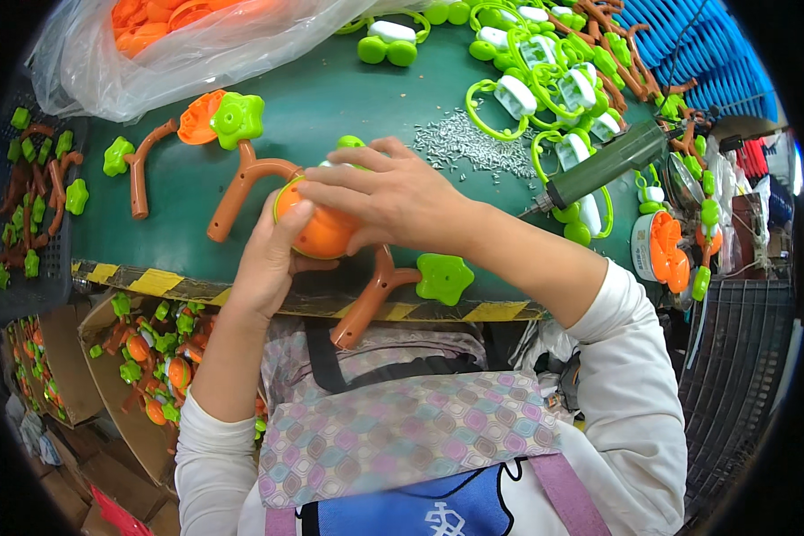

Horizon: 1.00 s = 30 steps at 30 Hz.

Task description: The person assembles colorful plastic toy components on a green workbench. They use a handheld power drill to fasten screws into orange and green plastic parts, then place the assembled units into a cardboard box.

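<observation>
Both hands are closed around a round orange plastic shell [323, 234] with a green rim, above the front part of the bench. My left hand [272, 246] grips its left side, thumb along the rim. My right hand [397, 192] presses over its top and right side, and a light green part [350, 143] shows partly behind the fingers. Beside my left hand lies a brown Y-shaped plastic branch [238, 192] with a green star-shaped end. Another brown branch [362, 308] with a green star end sits below the hands, overhanging the bench's front edge.
A pile of small screws [473, 145] lies past my right hand. A green electric screwdriver [609, 165] hangs at the right, near several green-and-white ring parts [516, 96]. A plastic bag [196, 67] holds orange shells. Crates of branches [27, 196] stand left; a cardboard box [107, 357] sits below.
</observation>
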Available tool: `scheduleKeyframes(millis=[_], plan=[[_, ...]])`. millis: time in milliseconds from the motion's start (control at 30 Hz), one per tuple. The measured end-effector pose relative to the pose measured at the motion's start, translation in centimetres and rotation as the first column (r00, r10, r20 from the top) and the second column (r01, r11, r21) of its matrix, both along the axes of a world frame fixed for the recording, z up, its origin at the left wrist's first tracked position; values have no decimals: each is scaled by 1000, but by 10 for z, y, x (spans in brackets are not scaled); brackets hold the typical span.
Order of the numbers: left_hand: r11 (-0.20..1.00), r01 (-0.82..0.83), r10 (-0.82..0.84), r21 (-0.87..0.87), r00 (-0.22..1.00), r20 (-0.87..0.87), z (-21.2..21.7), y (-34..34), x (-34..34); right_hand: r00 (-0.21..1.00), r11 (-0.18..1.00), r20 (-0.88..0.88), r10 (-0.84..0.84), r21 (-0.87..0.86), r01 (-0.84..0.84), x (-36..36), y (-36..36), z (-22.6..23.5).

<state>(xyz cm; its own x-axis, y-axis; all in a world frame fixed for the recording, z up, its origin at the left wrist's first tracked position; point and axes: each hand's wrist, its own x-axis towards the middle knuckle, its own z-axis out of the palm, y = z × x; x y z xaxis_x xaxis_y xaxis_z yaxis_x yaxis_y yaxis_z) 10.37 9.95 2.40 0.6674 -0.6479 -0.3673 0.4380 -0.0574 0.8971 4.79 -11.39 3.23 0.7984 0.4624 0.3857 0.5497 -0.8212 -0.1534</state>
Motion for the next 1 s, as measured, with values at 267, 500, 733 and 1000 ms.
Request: scheduleKeyframes(millis=[267,500,733,1000], plan=[[998,50,-50,35,999,-1,-4,2,9,999,998,32,-35,61,33,-1,0,-16],[999,31,-32,-23,998,-57,4,-1,7,1000,988,7,-26,150,24,-4,-1,-23],[999,30,-32,-39,997,-73,4,0,6,949,925,-218,-229,256,282,-22,-64,1],[994,105,-107,-26,991,-85,1,-13,5,829,873,-330,-452,26,486,-53,-105,-30]])
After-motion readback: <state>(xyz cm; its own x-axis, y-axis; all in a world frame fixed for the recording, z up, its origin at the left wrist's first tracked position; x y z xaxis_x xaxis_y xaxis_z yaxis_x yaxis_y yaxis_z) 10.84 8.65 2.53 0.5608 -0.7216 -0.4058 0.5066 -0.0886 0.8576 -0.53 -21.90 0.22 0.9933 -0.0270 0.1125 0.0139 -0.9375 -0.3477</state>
